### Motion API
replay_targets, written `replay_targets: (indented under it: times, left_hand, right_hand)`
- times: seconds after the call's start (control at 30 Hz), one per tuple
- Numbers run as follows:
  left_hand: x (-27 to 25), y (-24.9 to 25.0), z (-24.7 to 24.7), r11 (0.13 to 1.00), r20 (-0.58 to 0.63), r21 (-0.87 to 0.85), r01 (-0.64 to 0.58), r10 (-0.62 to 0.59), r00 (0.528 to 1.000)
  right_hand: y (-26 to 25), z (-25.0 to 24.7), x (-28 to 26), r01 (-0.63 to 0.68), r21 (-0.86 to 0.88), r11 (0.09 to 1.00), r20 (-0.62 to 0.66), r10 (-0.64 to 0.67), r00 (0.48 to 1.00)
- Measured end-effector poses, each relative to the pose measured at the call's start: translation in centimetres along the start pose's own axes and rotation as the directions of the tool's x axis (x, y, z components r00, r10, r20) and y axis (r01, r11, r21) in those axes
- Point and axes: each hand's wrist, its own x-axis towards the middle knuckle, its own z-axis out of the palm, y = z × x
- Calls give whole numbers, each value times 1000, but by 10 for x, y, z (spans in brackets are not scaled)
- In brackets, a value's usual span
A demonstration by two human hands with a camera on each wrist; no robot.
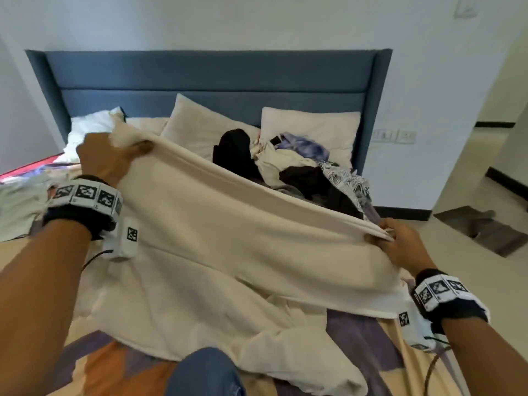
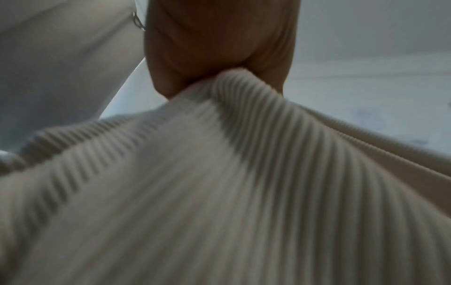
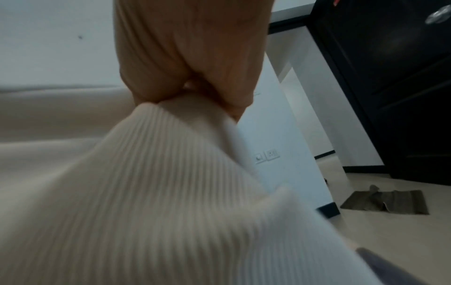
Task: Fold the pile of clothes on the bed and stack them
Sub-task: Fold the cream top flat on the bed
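A large cream ribbed garment is stretched in the air above the bed between both hands. My left hand pinches its upper left corner, and the ribbed cloth bunches under that hand's fingers. My right hand pinches the opposite corner at the right, where the ribbed hem runs into its fingers. The garment's lower part trails onto the bedspread. Behind it lies the unfolded pile of clothes, black, cream, blue and patterned pieces, against the pillows.
Two white pillows lean on the blue headboard. A pale garment lies at the bed's left edge. My blue-jeaned knee rests on the patterned bedspread. A brown mat lies on the floor at right.
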Motion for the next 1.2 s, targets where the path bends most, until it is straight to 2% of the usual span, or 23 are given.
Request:
replay_targets:
  times: [0.1, 0.17, 0.23, 0.3, 0.37, 0.47, 0.57, 0.67, 0.73, 0.8, 0.87, 0.9, 0.97, 1.0, 1.03, 1.07, 1.1, 1.13, 1.2]
  left_hand:
    - [10, -41, 51, 987, 189, 146, 64, -91, 978]
    - [21, -75, 93, 982, 318, 113, 152, -181, 931]
    - [36, -103, 130, 974, 365, 39, 225, -223, 904]
    - [54, -122, 163, 967, 363, 76, 244, -255, 896]
    - [71, -136, 187, 962, 306, 187, 198, -248, 919]
    - [95, -154, 221, 940, 240, 321, 116, -200, 950]
    - [96, -175, 261, 874, 281, 479, 78, -236, 930]
    - [71, -183, 290, 756, 283, 649, 85, -344, 895]
    - [49, -176, 305, 715, 361, 698, -39, -304, 882]
    - [27, -160, 318, 706, 482, 659, -261, -131, 866]
    - [4, -139, 326, 778, 604, 474, -411, 52, 795]
    - [-11, -125, 331, 839, 661, 328, -434, 124, 740]
    - [-43, -99, 339, 921, 738, 61, -386, 218, 639]
    - [-61, -88, 344, 939, 787, 0, -343, 212, 580]
    - [-79, -79, 350, 952, 851, 13, -306, 151, 504]
    - [-100, -71, 355, 946, 908, 84, -312, 57, 416]
    - [-116, -68, 360, 913, 936, 179, -368, -43, 349]
    - [-131, -64, 364, 866, 940, 249, -435, -107, 325]
    - [-143, -66, 369, 816, 930, 317, -483, -168, 327]
  right_hand:
    - [13, 28, 12, -14, -57, 998, 30, 16, 999]
    - [24, 46, 25, -35, -150, 988, 115, 52, 992]
    - [32, 63, 42, -18, -215, 977, 181, 58, 982]
    - [38, 77, 65, -24, -217, 976, 234, 76, 969]
    - [42, 90, 91, -58, -208, 976, 260, 112, 959]
    - [46, 124, 136, -34, -241, 970, 279, 103, 955]
    - [46, 159, 160, 38, -273, 961, 335, 58, 941]
    - [62, 187, 159, 21, -315, 949, 423, 120, 898]
    - [71, 190, 148, -29, -313, 949, 446, 174, 878]
    - [75, 175, 136, -138, -297, 945, 435, 262, 861]
    - [79, 155, 127, -273, -313, 910, 417, 390, 821]
    - [82, 141, 119, -330, -329, 885, 421, 450, 788]
    - [90, 115, 106, -362, -278, 890, 481, 455, 749]
    - [100, 107, 102, -383, -226, 895, 528, 443, 724]
    - [111, 102, 98, -409, -150, 900, 565, 418, 711]
    - [104, 90, 91, -444, -83, 892, 580, 405, 707]
    - [94, 84, 87, -498, 7, 867, 562, 409, 719]
    - [85, 74, 83, -563, 114, 818, 510, 439, 740]
    - [74, 62, 80, -627, 289, 723, 436, 484, 759]
